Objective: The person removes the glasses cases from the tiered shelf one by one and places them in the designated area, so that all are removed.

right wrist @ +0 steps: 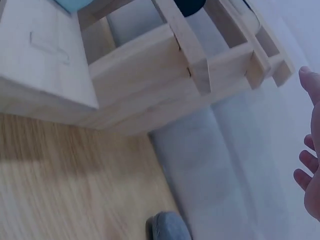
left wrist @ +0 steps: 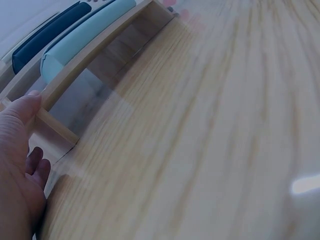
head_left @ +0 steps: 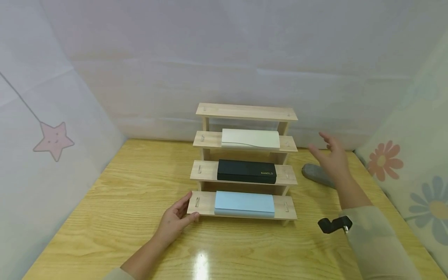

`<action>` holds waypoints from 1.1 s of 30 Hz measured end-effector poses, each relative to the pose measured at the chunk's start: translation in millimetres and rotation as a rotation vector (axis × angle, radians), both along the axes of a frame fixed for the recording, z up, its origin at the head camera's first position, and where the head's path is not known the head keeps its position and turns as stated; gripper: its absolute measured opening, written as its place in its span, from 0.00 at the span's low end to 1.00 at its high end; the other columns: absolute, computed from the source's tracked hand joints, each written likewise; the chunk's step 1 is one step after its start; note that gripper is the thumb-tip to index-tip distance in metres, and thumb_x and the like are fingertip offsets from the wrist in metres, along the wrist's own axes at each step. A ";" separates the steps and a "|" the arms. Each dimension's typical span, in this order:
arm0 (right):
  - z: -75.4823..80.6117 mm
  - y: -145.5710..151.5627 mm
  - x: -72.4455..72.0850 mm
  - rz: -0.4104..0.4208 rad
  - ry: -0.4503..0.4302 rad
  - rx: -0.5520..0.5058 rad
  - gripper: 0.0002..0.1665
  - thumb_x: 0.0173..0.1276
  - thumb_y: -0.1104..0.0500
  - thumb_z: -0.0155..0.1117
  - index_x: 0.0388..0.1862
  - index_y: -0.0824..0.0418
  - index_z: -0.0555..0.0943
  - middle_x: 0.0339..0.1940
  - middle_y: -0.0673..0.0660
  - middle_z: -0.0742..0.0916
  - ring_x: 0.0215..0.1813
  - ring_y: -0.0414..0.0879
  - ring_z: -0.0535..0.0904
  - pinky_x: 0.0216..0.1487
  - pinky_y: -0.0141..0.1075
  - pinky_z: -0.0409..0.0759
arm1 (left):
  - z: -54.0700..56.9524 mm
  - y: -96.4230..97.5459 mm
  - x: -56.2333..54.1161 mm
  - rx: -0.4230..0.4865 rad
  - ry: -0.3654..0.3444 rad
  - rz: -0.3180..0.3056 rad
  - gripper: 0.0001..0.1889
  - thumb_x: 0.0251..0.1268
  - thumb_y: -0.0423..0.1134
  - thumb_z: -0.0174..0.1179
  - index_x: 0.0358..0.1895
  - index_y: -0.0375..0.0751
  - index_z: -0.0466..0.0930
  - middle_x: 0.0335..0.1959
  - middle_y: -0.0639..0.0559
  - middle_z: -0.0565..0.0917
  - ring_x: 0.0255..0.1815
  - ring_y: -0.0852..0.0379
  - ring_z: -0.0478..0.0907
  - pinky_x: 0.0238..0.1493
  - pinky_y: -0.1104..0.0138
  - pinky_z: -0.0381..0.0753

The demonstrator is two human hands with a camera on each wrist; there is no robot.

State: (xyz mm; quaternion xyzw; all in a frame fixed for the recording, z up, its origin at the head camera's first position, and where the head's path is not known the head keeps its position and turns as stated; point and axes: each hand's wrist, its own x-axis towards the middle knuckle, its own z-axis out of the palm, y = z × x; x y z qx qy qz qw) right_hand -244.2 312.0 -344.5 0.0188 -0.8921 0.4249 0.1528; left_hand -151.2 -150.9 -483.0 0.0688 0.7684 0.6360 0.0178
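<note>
A pale wooden tiered display stand (head_left: 246, 112) rises in steps on the table. Its lowest tier carries a light blue glasses case (head_left: 244, 203), the one above it a black glasses case (head_left: 246, 171), and the third a cream glasses case (head_left: 250, 139). At the left end of the lowest tier, my left hand (head_left: 174, 219) grips the board, thumb by the front corner and fingers along the side. My right hand (head_left: 332, 159) hovers to the right of the stand with fingers spread, holding nothing. Beneath it lies a grey case (head_left: 316, 174), partly hidden by the hand.
The yellow wood-grain table (head_left: 140, 186) extends on both sides of the stand. Close behind it hangs a pale cloth backdrop (head_left: 227, 58); printed side cloths, one with a pink star (head_left: 54, 140), flank the table. A black bracket (head_left: 335, 224) sits at my right wrist.
</note>
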 end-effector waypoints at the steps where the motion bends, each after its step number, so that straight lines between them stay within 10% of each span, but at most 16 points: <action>1: 2.5 -3.4 -0.9 0.009 0.008 0.008 0.45 0.70 0.42 0.61 0.78 0.60 0.58 0.77 0.68 0.61 0.73 0.73 0.58 0.67 0.69 0.61 | 0.2 0.1 0.3 0.002 -0.003 -0.001 0.39 0.60 0.36 0.69 0.73 0.35 0.62 0.75 0.40 0.62 0.74 0.41 0.61 0.67 0.72 0.68; 33: 32.6 -75.5 -13.0 0.266 -0.052 0.099 0.47 0.65 0.43 0.68 0.77 0.51 0.60 0.76 0.63 0.64 0.74 0.67 0.60 0.70 0.66 0.63 | -0.7 -2.3 0.7 -0.011 -0.019 0.001 0.40 0.59 0.38 0.70 0.74 0.37 0.61 0.75 0.42 0.63 0.75 0.43 0.61 0.72 0.53 0.64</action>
